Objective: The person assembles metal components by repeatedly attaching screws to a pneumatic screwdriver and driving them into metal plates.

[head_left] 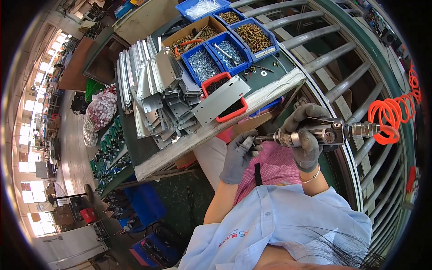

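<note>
My right hand (307, 150), in a grey work glove, is wrapped round a silver air screwdriver (326, 133) held level above my lap. My left hand (238, 155), gloved too, is closed with its fingertips pinched at the thin bit (266, 137) on the tool's front end. Whether a small screw is also between those fingertips I cannot make out. A red coiled air hose (382, 116) runs from the tool's rear fitting toward the upper right. Just beyond my hands, a flat metal plate with holes (221, 101) rests across a red bin (243, 108).
Stacked metal brackets (153, 85) cover the left of the workbench (180, 150). Blue bins of screws (252, 38) and clear-looking hardware (200, 63) stand at the back. Curved metal rollers (333, 56) line the right side. Green circuit boards (110, 144) lie at the far left.
</note>
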The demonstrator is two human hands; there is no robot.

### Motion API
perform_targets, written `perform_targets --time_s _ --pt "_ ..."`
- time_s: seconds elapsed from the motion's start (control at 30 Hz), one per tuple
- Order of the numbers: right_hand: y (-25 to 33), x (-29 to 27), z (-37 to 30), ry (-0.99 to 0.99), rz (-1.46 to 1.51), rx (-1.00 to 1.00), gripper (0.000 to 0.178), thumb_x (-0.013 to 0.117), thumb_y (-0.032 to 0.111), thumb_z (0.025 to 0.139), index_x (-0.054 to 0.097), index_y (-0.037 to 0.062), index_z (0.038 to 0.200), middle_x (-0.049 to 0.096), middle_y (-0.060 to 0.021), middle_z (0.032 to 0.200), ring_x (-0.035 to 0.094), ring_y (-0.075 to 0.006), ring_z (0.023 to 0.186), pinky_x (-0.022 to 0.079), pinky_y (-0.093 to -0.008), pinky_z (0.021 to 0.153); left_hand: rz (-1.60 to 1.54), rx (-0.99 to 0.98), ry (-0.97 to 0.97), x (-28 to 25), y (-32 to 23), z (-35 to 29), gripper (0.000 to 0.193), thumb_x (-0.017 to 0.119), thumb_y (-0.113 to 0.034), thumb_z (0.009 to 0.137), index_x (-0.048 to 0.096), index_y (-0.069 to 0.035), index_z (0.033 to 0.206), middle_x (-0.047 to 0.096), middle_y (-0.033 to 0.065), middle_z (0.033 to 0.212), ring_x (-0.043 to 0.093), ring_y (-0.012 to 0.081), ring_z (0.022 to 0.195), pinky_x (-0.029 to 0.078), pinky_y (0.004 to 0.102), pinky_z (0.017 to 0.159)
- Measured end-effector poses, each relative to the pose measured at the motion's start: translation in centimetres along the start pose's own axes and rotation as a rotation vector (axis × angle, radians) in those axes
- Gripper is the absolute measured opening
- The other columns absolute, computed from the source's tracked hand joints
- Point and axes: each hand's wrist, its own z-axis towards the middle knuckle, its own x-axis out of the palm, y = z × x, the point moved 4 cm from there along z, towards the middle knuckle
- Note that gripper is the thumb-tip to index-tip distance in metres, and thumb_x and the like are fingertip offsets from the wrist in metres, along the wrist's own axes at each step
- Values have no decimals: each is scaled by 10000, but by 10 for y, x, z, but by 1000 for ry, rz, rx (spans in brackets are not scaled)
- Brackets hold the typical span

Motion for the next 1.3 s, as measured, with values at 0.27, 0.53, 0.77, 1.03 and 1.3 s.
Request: perform_targets --time_s 0.27,0.53,0.77,1.03,1.3 --pt "3 -1 1 26 -24 -36 429 633 98 753 454 76 1142 529 -107 985 582 -170 787 542 -313 651 -40 -59 -154 22 -7 -4 297 521 -165 944 492 23 1172 608 113 913 614 168 763 510 211 576" --pt "7 1 1 9 -4 -38 438 653 106 756 483 78 1158 528 -93 982 569 -173 778 526 -306 614 -131 -6 25 -1 2 1 276 556 -171 929 536 32 1117 601 93 869 581 125 685 452 179 508" --pt "8 1 1 -20 -36 -55 429 655 102 777 493 75 1174 507 -87 985 548 -175 768 511 -298 595 -84 -26 -100 15 -2 -1 241 530 -152 938 539 30 1095 610 105 904 588 124 713 463 198 542" --pt "6 4 4 13 21 -47 411 641 91 779 491 78 1162 506 -88 984 550 -180 770 513 -308 606 -133 -102 -46 12 1 -1 235 531 -181 940 547 22 1057 598 108 869 573 130 692 456 196 520" --pt "-1 -1 12 -3 74 9 431 628 86 781 472 93 1183 513 -80 1013 565 -172 842 520 -303 687 -86 -149 17 12 -10 1 228 538 -218 938 558 6 970 556 69 773 489 93 605 381 179 451"
